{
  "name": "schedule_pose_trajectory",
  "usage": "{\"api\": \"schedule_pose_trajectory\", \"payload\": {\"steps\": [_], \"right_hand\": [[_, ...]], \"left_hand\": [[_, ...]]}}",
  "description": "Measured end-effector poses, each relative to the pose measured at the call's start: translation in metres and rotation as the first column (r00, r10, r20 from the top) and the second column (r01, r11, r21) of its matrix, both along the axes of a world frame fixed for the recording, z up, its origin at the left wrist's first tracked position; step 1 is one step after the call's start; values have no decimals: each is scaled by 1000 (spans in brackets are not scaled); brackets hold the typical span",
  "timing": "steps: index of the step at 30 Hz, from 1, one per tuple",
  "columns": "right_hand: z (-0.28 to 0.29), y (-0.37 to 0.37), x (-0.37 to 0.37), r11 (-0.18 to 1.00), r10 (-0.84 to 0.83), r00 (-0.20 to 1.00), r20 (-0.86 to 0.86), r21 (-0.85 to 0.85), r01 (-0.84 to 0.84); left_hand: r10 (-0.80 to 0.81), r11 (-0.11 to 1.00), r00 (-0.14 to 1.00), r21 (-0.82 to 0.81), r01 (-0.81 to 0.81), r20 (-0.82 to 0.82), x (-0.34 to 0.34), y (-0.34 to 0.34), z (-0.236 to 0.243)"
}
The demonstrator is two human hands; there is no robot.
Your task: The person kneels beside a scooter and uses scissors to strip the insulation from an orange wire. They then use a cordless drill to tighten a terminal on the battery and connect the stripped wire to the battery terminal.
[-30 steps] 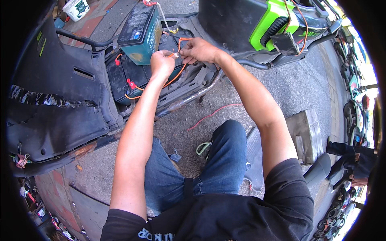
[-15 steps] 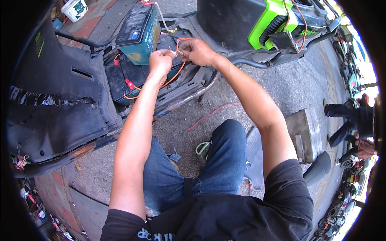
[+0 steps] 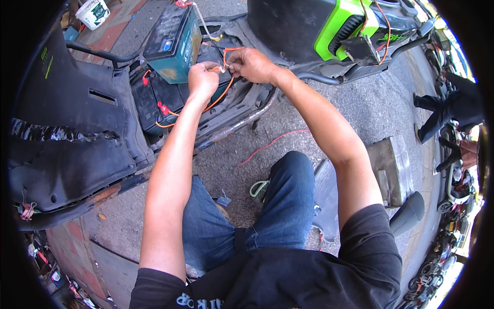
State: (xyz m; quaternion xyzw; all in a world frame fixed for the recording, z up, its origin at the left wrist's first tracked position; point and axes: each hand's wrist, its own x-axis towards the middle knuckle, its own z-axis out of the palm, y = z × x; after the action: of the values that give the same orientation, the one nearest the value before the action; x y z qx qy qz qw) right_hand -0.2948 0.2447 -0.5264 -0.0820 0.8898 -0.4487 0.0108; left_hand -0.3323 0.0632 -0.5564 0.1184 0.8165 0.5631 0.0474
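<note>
Left hand (image 3: 202, 80) and right hand (image 3: 250, 64) meeting just right of the teal battery (image 3: 172, 44). Fingers of both pinched shut on the orange wire (image 3: 222, 88). Red wire (image 3: 272, 142) on the pavement, well below the battery

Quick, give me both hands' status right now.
Left hand: closed, pinching the orange wire.
Right hand: closed, fingertips gripping the same wire's end, above the black battery.

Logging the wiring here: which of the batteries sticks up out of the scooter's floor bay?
The teal battery, tilted and raised above the bay by the left hand. The black batteries sit low in the bay, red caps on their terminals.
</note>
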Motion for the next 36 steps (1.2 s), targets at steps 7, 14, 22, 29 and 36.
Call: {"api": "schedule_pose_trajectory", "payload": {"steps": [7, 14, 22, 29, 36], "right_hand": [[-7, -5, 6, 983, -74, 996, 44, -163, 81], [-7, -6, 5, 993, -66, 995, 81, -89, 73], [-7, 0, 6, 990, -65, 995, 79, -122, 74], [-7, -9, 22, 921, -133, 969, 207, -335, 198], [-5, -13, 25, 817, -119, 938, 326, -505, 279]], "left_hand": [[-23, 1000, 991, 22, 20, 135, 0, 1, 4], [-44, 988, 953, 155, -3, 299, 4, -1, 12], [-124, 990, 985, -88, 114, -119, -1, -1, 1], [-196, 970, 959, -184, 160, -202, 2, -3, 3], [-253, 967, 953, -57, 247, -168, -4, -4, -2]]}}
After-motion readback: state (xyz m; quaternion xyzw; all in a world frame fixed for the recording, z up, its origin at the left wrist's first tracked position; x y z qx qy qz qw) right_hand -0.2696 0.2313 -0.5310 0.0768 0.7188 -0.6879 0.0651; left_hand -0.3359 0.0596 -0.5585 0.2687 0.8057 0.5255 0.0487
